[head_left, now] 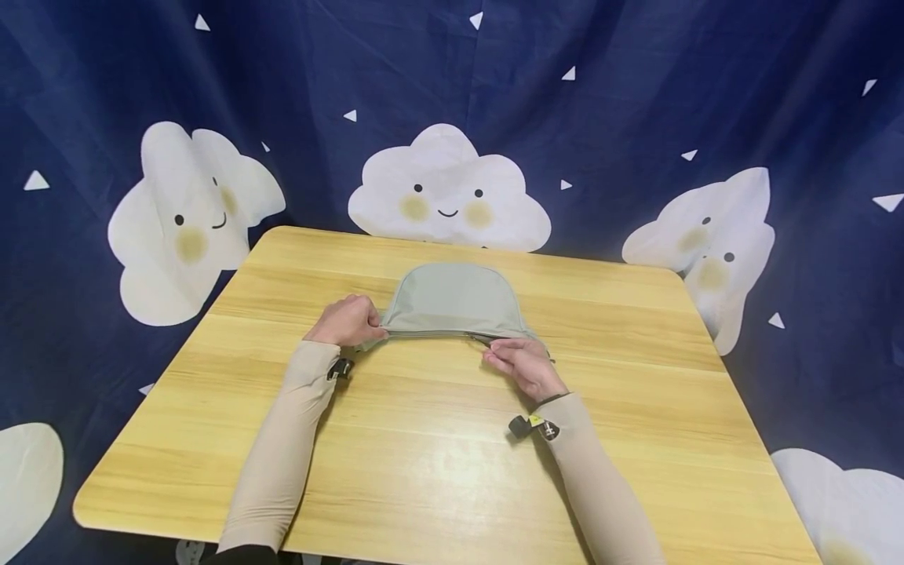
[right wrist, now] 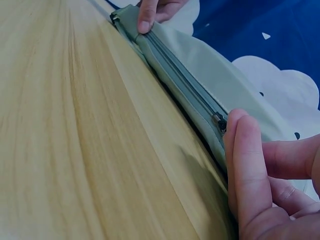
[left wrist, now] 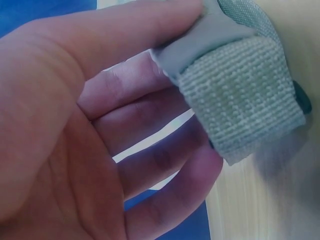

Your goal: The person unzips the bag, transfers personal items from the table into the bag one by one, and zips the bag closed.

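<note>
A pale green waist bag (head_left: 452, 298) lies on the wooden table, its zipper edge toward me. My left hand (head_left: 348, 320) pinches the bag's left end between thumb and fingers. In the left wrist view a woven strap (left wrist: 245, 97) hangs beside those fingers. At the zipper (right wrist: 187, 82), my right hand (head_left: 526, 365) pinches the pull by the dark slider (right wrist: 219, 121); the fingertips hide most of the pull. The zipper teeth run closed between the slider and the left hand. What lies right of the slider is mostly hidden by the right hand.
The wooden table (head_left: 424, 471) extends around the bag on all sides. Behind it hangs a dark blue curtain (head_left: 311, 78) printed with white clouds and small triangles. A small black camera (head_left: 520, 427) sits at the right wrist, above the tabletop.
</note>
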Demonstrator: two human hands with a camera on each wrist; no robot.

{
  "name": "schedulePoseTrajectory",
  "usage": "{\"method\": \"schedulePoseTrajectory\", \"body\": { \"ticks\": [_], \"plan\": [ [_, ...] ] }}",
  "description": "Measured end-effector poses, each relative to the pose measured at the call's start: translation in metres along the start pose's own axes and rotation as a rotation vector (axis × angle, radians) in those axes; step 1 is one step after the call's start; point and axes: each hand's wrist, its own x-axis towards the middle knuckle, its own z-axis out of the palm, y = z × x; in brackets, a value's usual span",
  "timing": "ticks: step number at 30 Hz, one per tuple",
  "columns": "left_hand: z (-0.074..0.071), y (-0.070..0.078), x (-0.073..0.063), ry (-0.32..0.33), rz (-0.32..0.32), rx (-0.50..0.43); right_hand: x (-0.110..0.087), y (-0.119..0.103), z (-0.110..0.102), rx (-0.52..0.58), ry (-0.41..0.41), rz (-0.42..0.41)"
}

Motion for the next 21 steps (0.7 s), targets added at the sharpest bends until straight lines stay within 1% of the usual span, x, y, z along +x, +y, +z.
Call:
{"method": "schedulePoseTrajectory", "body": {
  "ticks": [6, 13, 19, 21],
  "plan": [
    [0.0017, 0.0023, 0.0023, 0.006, -0.003, 0.006, 0.0002, 0.0008, -0.0025, 0.007, 0.009, -0.003],
    [0.0022, 0.0015, 0.0030, -0.008, 0.009, -0.007, -0.0025, 0.0019, -0.0028, 0.008, 0.037, -0.012],
    [-0.0022, 0.0010, -0.0023, 0.013, -0.011, -0.006, -0.0022, 0.0030, -0.0005, -0.002, -0.003, -0.021],
    [-0.0013, 0.0017, -0.0019, 0.012, -0.007, -0.002, -0.0023, 0.0035, -0.0027, -0.002, 0.001, -0.018]
  ]
}}
